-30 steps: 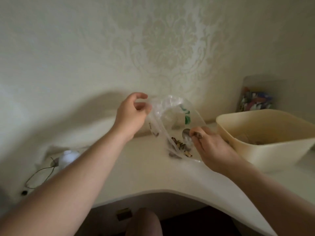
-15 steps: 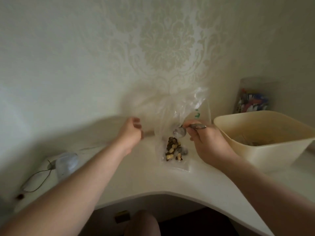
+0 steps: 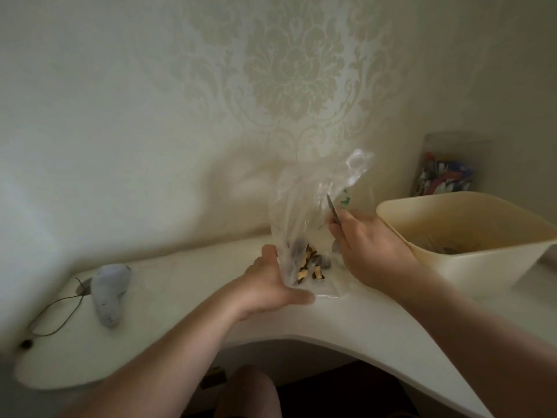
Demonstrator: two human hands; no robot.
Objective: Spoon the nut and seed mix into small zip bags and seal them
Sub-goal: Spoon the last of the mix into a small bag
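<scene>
A clear zip bag [image 3: 301, 206] stands upright on the white desk [image 3: 180, 312], its mouth open at the top. A small heap of nut and seed mix [image 3: 310, 265] lies in its bottom. My left hand [image 3: 271, 285] grips the bag's lower left corner, thumb up along its side and fingers under its base. My right hand [image 3: 370, 248] holds a metal spoon [image 3: 332, 208] at the bag's right side, handle pointing up. The spoon's bowl is blurred behind the plastic.
A beige plastic tub [image 3: 488, 260] stands right of the bag, close to my right wrist. Behind it is a clear container of colourful pieces [image 3: 446, 176]. A white device [image 3: 110, 292] with a thin cord [image 3: 57, 309] lies at the desk's left. The wall is close behind.
My left hand dropped from the bag's mouth to its base and took hold there. The bag rose upright. My right hand turned the spoon so its handle points up.
</scene>
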